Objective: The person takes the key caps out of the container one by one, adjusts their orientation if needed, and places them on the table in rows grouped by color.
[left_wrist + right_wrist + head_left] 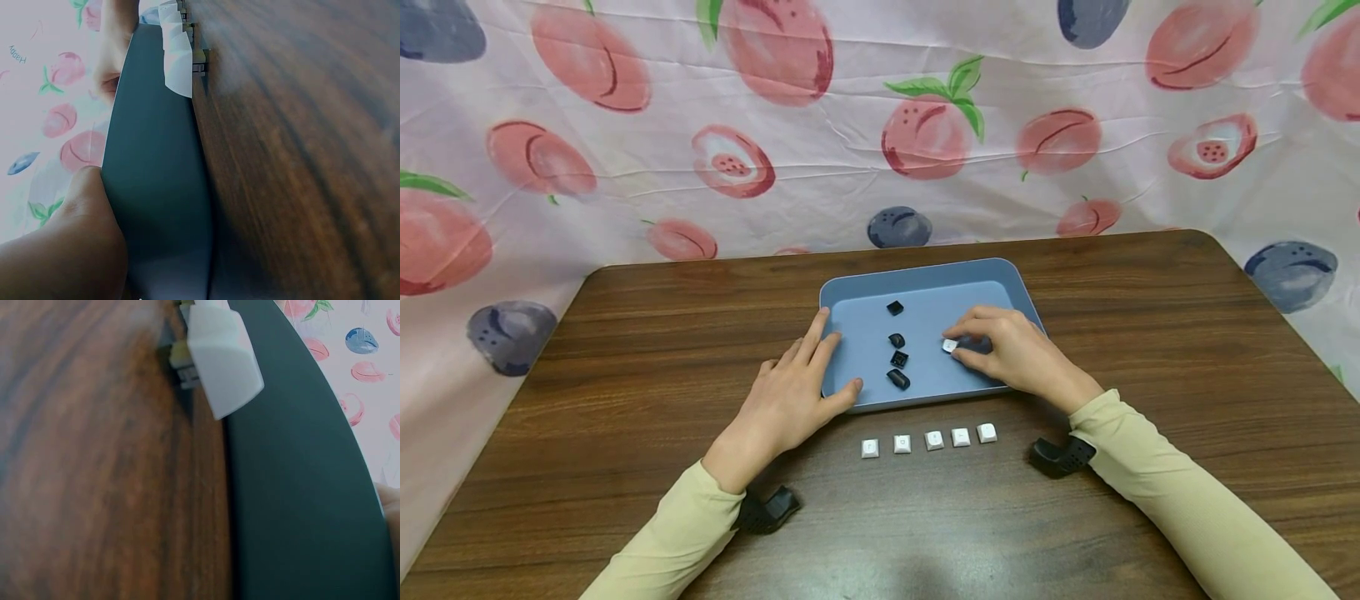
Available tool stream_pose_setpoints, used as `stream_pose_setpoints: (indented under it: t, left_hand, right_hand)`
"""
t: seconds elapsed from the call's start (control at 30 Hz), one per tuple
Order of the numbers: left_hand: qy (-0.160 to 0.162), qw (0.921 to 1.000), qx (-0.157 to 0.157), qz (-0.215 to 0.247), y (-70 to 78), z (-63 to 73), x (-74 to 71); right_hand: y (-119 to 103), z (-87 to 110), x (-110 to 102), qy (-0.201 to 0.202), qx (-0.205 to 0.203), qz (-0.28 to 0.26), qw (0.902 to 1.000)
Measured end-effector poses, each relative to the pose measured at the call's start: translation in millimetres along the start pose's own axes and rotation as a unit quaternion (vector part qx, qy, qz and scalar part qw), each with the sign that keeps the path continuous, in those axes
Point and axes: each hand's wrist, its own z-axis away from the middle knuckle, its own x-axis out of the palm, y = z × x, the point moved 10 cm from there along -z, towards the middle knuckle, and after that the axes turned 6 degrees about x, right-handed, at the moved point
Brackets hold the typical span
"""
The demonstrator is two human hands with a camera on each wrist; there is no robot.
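A shallow blue tray (pixel 925 287) lies on the wooden table. Over its right half, my right hand (pixel 1011 346) pinches a small white keycap (pixel 950 345) between thumb and index finger, close to the tray floor. My left hand (pixel 790 400) rests at the tray's left near corner, fingers extended along the left rim and thumb over the near rim. Several black keycaps (pixel 898 379) are scattered down the middle of the tray. In front of the tray several white keycaps (pixel 934 440) form a row; one white keycap (pixel 225 362) appears large in the right wrist view, with a yellowish part beneath it.
The brown table (pixel 700 300) extends to both sides of the tray. Behind it hangs a fruit-print cloth (pixel 820 167). Black wrist devices (pixel 1060 457) sit under both forearms, the right one beside the row's right end.
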Motion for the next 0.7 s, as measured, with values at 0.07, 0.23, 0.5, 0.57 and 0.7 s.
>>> stream_pose_setpoints:
  t: [0.07,0.23,0.5,0.57,0.7]
  left_hand:
    - [-0.001,1.0000,-0.001,0.001,0.1,-0.1,0.0]
    - [-0.001,1.0000,-0.004,0.004,-0.2,-1.0,-0.3]
    - [0.000,1.0000,-0.005,0.003,-0.2,-2.0,-0.6]
    - [-0.001,1.0000,-0.006,0.004,-0.4,-2.5,-0.1]
    - [0.000,1.0000,-0.006,0.002,-0.3,-2.9,0.1]
  right_hand:
    - [2,-0.6,0,-0.001,0.017,0.005,0.9998]
    - [8,-2.3,0,-0.006,0.051,0.010,0.9986]
    - [13,-3.5,0,-0.012,0.078,0.018,0.9968]
    - [13,-3.6,0,-0.013,0.075,0.017,0.9969]
    - [12,-3.9,0,-0.017,0.069,0.003,0.9975]
